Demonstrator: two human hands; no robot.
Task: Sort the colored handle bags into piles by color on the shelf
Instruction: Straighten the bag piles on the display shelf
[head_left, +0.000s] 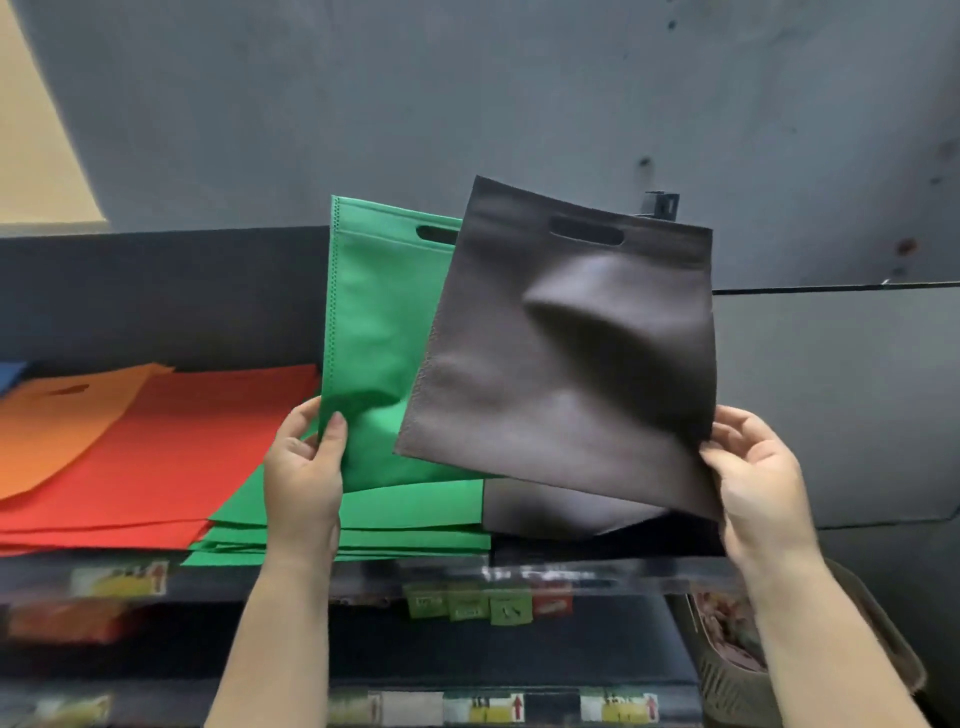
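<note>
The left hand (304, 467) pinches the lower left corner of a flat green non-woven bag with a slot handle (374, 338), thumb on the front face and fingers (306, 415) curled behind the edge. The right hand (758, 478) pinches the lower right corner of a flat dark brown non-woven bag with the same slot handle (566, 364), thumb and fingers closed on the fabric edge. Both bags are raised above the shelf (260, 577), standing nearly upright with their handles at the top; the brown one overlaps the green one's right side and leans a little to the right.

The piles lie directly under the held bags. The stack of green bags (415, 519) sits below and just right of the left hand, and the stack of dark brown bags (545, 506) lies beside it, below and left of the right hand. Further left are a stack of red bags (171, 457), then a stack of orange bags (57, 426), with a blue edge (10, 371) at the far left.

As I judge it, each hand already holds its bag over the matching colour, so the coming move turns on lowering: the green bag goes down and forward from the left hand, the brown bag from the right. Each bag's long axis runs upward now and would need tipping back to lie flat, handle end towards the wall. The overlap means the brown bag should clear first or the hands should part.
</note>
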